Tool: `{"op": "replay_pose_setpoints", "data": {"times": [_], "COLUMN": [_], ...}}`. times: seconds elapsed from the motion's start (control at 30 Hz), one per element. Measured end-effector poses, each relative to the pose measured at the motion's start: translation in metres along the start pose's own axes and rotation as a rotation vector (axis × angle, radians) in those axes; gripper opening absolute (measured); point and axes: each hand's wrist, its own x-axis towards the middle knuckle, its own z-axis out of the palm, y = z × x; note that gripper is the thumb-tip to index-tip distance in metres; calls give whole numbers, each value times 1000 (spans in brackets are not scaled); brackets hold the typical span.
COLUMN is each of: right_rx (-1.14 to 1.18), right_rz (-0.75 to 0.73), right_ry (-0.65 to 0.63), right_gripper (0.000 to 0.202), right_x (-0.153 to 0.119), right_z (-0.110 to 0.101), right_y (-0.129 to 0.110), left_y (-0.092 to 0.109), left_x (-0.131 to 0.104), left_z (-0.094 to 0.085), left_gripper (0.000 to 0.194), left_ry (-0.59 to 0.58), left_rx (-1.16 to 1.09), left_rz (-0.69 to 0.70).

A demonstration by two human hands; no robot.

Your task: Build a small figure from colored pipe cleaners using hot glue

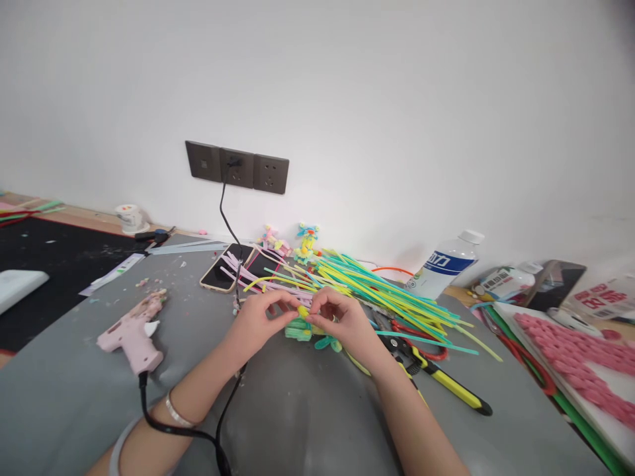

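My left hand and my right hand meet over the middle of the grey mat. Between their fingertips is a small yellow pipe cleaner piece, pinched from both sides. Just below it lies a green coiled pipe cleaner piece, with green leaf-like loops close to my right hand. Behind my hands, a loose bundle of yellow, teal and lilac pipe cleaners spreads to the right. Fingers cover part of the yellow piece, so its full shape is hidden.
A pink glue gun lies at left, its black cord crossing my left forearm. Yellow-black pliers and red-handled scissors are at right. Behind stand a phone, two pipe cleaner figures and a bottle.
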Motion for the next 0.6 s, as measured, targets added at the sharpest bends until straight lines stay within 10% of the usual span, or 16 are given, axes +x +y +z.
{"op": "replay_pose_setpoints", "data": {"times": [0.6], "right_rx": [-151], "right_rz": [-45], "right_ry": [-60], "right_gripper": [6], "right_x": [-1], "right_z": [-5], "right_y": [3], "left_y": [5], "left_x": [-1], "left_z": [2], "left_gripper": [11], "left_ry": [-72], "left_rx": [-43], "left_rz": [-43]}}
